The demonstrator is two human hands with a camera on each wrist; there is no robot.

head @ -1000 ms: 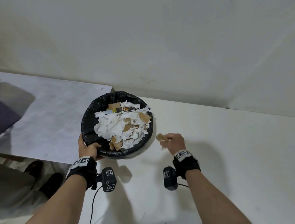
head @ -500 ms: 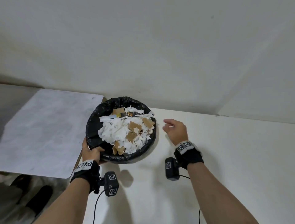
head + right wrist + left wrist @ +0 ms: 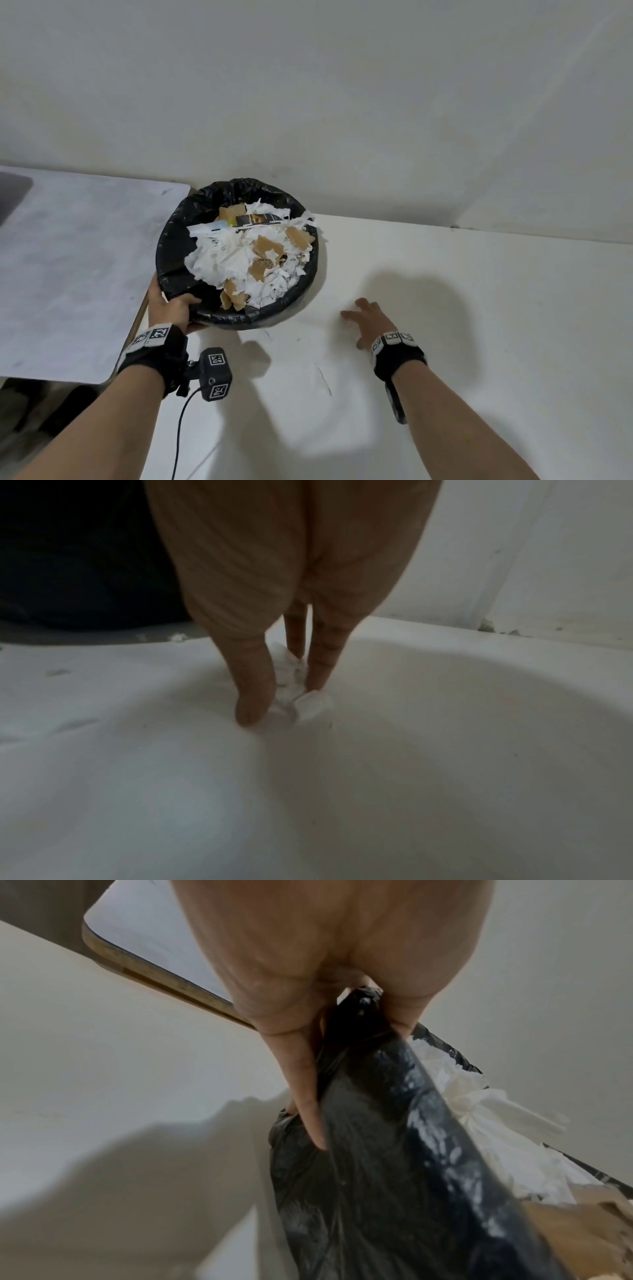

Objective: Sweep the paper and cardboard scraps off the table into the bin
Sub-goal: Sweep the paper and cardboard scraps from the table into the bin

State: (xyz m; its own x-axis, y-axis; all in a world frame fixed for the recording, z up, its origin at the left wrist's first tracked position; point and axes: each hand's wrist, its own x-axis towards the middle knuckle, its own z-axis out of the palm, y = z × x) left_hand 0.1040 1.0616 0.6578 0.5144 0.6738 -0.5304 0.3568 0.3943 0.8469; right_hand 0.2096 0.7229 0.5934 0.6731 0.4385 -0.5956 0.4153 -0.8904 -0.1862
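A round bin with a black liner (image 3: 171,246) sits at the left edge of the white table (image 3: 496,308), heaped with white paper and brown cardboard scraps (image 3: 236,260). My left hand (image 3: 178,308) grips its near rim, thumb inside, fingers outside on the liner (image 3: 359,1123). My right hand (image 3: 356,318) is down on the table, right of the bin and apart from it. In the right wrist view its thumb and a fingertip (image 3: 322,669) pinch a crumpled white paper scrap (image 3: 313,704) that lies on the table.
A second pale grey table (image 3: 68,257) stands to the left, slightly lower, across a narrow gap. The wall runs close behind the bin. Tiny white paper bits (image 3: 265,335) lie on the table by the bin's base. A cable hangs from the left wrist camera.
One second ago my right hand held a cardboard piece beside the bin; that piece is gone from it. The hand then moved down onto the table and closed on a paper scrap. The left hand kept its grip.
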